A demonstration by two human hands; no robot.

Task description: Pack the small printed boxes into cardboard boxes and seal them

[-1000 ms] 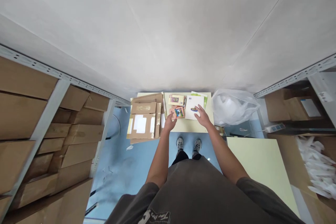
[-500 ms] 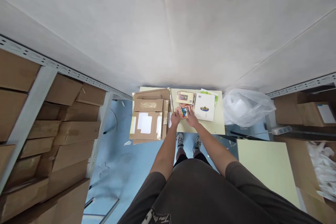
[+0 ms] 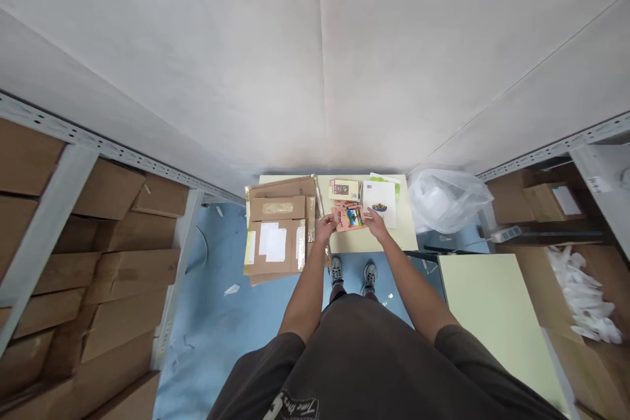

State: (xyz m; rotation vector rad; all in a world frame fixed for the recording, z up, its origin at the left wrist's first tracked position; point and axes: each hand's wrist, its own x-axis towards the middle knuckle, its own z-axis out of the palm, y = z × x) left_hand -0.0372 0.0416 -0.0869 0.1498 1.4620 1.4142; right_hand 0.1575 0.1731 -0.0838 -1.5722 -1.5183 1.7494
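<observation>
A thin pink book (image 3: 350,216) with a colourful picture on its cover is between my two hands, over the front of the pale table (image 3: 361,241). My left hand (image 3: 325,228) grips its left edge, fingers closed on it. At the opposite edge, my right hand (image 3: 376,223) pinches the book's right side. Just behind lies a small stack of cream-coloured books (image 3: 344,190). To the right rests a white book (image 3: 380,200) with a boat-like picture, partly covering a green-and-white one (image 3: 396,185).
Flattened cardboard boxes (image 3: 278,210) with white labels are piled on the table's left. A translucent plastic bag (image 3: 445,200) bulges at its right end. Shelves of cartons (image 3: 130,269) stand at left. A second pale table (image 3: 492,308) and an open carton of white material (image 3: 585,295) are at right.
My hands have moved apart to the pink book's two side edges, so more of its cover shows. The camera view has shifted slightly.
</observation>
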